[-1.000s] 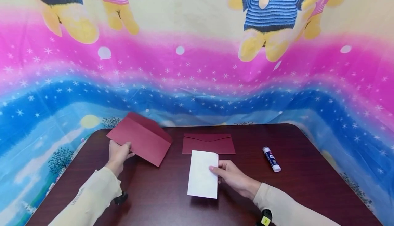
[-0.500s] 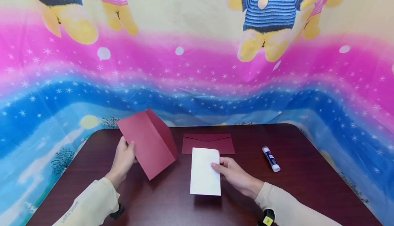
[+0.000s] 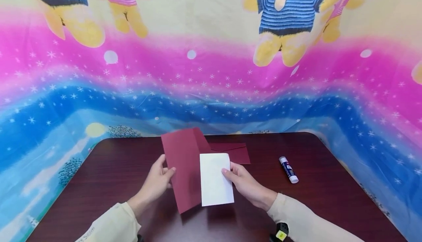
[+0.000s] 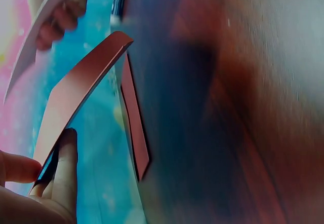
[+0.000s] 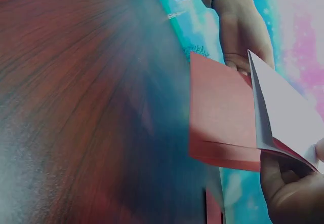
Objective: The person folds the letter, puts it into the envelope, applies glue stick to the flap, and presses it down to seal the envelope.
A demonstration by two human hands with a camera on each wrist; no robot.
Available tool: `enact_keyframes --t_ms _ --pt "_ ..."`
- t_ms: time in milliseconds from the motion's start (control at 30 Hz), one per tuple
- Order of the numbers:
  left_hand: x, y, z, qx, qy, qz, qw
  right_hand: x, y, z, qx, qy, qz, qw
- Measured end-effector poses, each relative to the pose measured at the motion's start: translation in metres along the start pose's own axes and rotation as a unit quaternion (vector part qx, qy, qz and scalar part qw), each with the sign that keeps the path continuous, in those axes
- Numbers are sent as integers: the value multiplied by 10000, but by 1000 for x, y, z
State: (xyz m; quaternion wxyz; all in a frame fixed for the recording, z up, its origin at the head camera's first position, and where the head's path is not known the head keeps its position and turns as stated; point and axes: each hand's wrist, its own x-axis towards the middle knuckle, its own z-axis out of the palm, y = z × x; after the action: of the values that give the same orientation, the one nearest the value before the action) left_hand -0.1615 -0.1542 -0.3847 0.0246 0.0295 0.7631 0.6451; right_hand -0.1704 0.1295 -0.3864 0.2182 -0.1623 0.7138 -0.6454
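Note:
My left hand [image 3: 156, 179] pinches a dark red envelope [image 3: 184, 167] by its left edge, thumb on the near face. The envelope is held upright above the table, its flap standing out on the right side. My right hand [image 3: 247, 185] grips a folded white paper [image 3: 215, 179] between thumb and fingers at its right edge. In the head view the paper overlaps the envelope's right part. From the right wrist view, the white paper [image 5: 291, 107] shows its fold layers beside the envelope [image 5: 223, 107]; whether they touch I cannot tell.
A second red envelope [image 3: 235, 154], flap folded down, lies at the back of the dark wooden table [image 3: 108, 176], partly hidden by the held things. To the right lies a glue stick [image 3: 288, 169]. A printed cloth [image 3: 211, 70] hangs behind the table.
My left hand has moved right with the envelope, turning it from slanted to nearly upright, close to the white paper. The right hand has stayed nearly in place, the paper rising slightly.

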Motion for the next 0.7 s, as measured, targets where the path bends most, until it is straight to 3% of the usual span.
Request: enact_keyframes --t_ms 167,333,700 --pt "-6 1 11 -153 -510 155 9985 5 2 2 -113 111 -98 9998" --pt "-9 1 11 -356 -869 204 9954 10 8 -6 -280 374 -71 9989" --pt "-11 0 8 -607 -1338 149 9890 16 21 -25 -475 511 76 9975"
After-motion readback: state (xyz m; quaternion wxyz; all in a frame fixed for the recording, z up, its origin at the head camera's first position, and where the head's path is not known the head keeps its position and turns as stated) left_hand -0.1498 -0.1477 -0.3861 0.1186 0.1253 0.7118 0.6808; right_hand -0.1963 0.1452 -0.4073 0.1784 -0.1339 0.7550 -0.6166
